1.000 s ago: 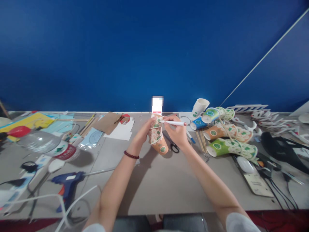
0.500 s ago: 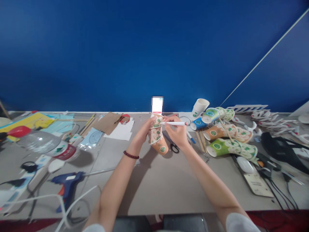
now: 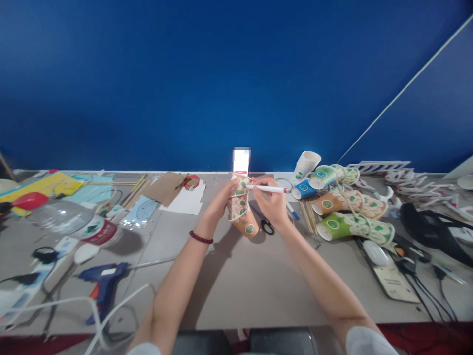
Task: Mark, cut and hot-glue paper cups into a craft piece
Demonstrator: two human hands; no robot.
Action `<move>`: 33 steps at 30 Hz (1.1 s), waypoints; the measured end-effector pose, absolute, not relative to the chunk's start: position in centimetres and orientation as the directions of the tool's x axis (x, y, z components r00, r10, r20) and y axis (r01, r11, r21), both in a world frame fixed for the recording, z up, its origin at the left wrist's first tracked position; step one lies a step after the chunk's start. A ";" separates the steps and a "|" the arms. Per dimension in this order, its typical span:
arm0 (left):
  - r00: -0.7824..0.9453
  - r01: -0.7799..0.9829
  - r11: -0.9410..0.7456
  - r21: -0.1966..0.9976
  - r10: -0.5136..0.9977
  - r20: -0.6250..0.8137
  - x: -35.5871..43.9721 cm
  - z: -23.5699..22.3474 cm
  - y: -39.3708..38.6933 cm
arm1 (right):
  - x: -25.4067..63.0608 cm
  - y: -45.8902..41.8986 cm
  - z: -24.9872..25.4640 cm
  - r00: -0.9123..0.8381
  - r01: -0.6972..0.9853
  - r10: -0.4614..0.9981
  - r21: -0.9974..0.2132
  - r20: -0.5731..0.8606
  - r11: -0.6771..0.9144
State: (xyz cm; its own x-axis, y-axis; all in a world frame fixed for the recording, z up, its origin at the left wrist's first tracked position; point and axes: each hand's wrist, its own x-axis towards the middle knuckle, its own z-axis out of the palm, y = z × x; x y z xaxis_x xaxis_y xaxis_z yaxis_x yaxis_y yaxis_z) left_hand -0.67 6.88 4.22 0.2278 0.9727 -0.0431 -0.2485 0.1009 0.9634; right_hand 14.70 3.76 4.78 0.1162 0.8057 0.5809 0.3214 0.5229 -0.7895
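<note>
Joined orange paper cups (image 3: 238, 209) with white floral print and green marks sit in front of me, one closed end tilted toward me. My left hand (image 3: 222, 199) is wrapped round their left side near the far end. A white marker pen (image 3: 269, 189) with a red end is gripped in my right hand (image 3: 272, 202); its tip points left and meets or nearly meets the upper cup. Fingers hide part of the far cup. Black-handled scissors (image 3: 267, 226) lie beneath my right hand, partly covered. Behind the cups a lit phone (image 3: 241, 160) leans upright against the blue wall.
Joined cups in green (image 3: 354, 228), orange (image 3: 347, 203) and blue (image 3: 305, 188) lie at right, beside wooden sticks (image 3: 308, 217). At left are a blue glue gun (image 3: 105, 286), a plastic bottle (image 3: 79, 224), cardboard (image 3: 166, 188) and a power strip (image 3: 40, 278) with looping cables.
Hardly anything differs. Both hands keep their hold on the cups and the marker pen, and the pen has shifted very slightly.
</note>
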 end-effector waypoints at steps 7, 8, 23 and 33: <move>0.229 -0.260 0.129 0.957 0.971 -0.069 -0.7 4.2 6.8 | 14.6 3.7 4.9 0.098 0.341 0.814 -0.788 0.572 0.513; 0.233 -0.261 0.128 0.957 0.970 -0.066 -0.7 4.2 6.8 | 14.6 3.6 4.9 0.091 0.344 0.816 -0.787 0.571 0.513; 0.249 -0.298 0.222 0.928 0.957 -0.149 -0.8 3.5 7.7 | 15.3 4.4 4.5 0.102 0.228 0.846 -0.840 0.524 0.493; 0.261 -0.332 0.214 0.919 0.957 -0.129 -0.8 3.5 7.7 | 15.2 4.3 4.5 0.082 0.251 0.847 -0.834 0.525 0.492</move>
State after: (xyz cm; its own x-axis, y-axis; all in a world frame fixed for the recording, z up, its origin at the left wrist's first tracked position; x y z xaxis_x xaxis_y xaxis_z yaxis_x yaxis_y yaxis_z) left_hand -0.80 7.68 3.52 0.2607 0.9568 -0.1287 -0.3323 0.2141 0.9186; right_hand 15.25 4.29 4.53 0.0822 0.8473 0.5247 0.2508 0.4919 -0.8337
